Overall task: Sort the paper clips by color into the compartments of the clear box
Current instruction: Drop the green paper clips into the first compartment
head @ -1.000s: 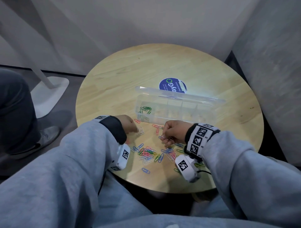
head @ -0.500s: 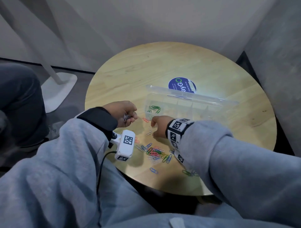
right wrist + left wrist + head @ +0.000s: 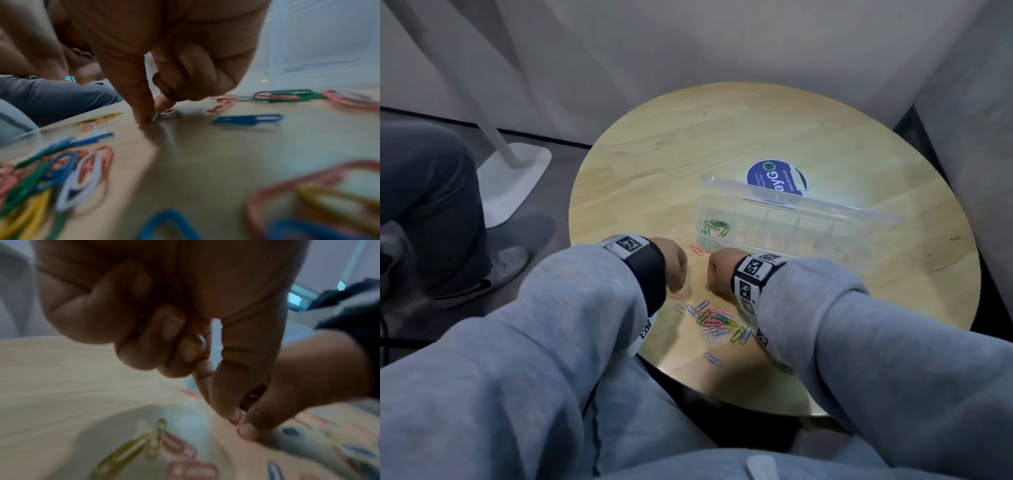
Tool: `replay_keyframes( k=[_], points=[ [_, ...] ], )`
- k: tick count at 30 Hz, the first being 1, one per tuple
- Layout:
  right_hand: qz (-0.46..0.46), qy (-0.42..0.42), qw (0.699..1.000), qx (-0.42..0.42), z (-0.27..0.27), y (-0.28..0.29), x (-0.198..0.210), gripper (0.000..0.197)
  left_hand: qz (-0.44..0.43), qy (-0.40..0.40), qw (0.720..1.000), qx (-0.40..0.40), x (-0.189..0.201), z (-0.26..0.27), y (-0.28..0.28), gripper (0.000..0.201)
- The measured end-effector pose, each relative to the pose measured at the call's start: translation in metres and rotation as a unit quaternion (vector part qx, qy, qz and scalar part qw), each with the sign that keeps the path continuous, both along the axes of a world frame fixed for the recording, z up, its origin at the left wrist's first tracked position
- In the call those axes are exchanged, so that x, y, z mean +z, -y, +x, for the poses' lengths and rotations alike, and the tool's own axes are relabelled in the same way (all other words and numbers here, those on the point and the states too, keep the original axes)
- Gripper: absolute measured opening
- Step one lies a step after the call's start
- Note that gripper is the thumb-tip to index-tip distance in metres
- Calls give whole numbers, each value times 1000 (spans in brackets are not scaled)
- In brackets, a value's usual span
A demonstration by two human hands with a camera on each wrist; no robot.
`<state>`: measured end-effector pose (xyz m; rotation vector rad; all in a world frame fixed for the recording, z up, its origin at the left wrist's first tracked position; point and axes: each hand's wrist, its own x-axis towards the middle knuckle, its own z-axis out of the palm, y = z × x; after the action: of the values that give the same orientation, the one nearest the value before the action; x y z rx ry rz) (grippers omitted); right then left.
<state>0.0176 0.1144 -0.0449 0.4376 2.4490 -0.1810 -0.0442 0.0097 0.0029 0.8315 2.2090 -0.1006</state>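
Note:
The clear box (image 3: 859, 263) lies open on the round wooden table (image 3: 688, 154), with green clips (image 3: 715, 226) in its leftmost compartment. Mixed-colour paper clips (image 3: 717, 320) are piled near the front edge. My left hand (image 3: 676, 265) hovers just left of the box's front corner, fingers curled round white clips (image 3: 201, 340). Close beside it, my right hand (image 3: 719, 274) reaches down to the tabletop. In the right wrist view my right hand (image 3: 152, 112) pinches a white clip (image 3: 167, 113) lying on the wood.
A red clip (image 3: 697, 250) lies by the box's front left corner and a blue clip (image 3: 712, 359) sits alone near the table edge. A blue round sticker (image 3: 775, 178) is behind the box. Another person's shoe (image 3: 500, 270) and a white stand base (image 3: 513, 178) are left.
My right hand left the pile and moved left to a spot beside my left hand. My left hand rose with white clips, then came back down. The head view shifted.

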Motion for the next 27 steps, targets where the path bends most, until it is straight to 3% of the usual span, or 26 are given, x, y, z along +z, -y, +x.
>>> replay_keyframes(
  k=[5, 10, 12, 14, 16, 19, 23, 24, 27],
  points=[
    [-20, -11, 1000, -20, 21, -10, -2, 16, -80, -19, 992, -93, -20, 12, -7, 16],
    [-112, -57, 987, -102, 47, -21, 13, 23, -89, -18, 991, -98, -29, 16, -9, 21],
    [-233, -88, 948, -199, 55, -27, 17, 27, -86, -10, 992, -89, -30, 17, -11, 23],
    [-368, -94, 875, -300, 61, -35, 19, 24, -80, -2, 994, -74, -31, 17, -10, 25],
    [-430, -100, 828, -345, 68, -43, 20, 21, -73, -2, 996, -57, -32, 17, -10, 27],
    [-471, -124, 787, -377, 76, -46, 19, 23, -67, -16, 997, -39, -31, 20, -7, 23],
    [-487, -140, 761, -405, 81, -47, 15, 25, -67, -17, 998, -10, -30, 21, -3, 9],
    [-485, -136, 759, -412, 81, -46, 15, 26, -62, -20, 998, -5, -28, 21, -2, 1],
    [-460, -118, 773, -420, 79, -42, 17, 30, -30, -3, 999, 41, -22, 18, 2, 5]
  ],
)
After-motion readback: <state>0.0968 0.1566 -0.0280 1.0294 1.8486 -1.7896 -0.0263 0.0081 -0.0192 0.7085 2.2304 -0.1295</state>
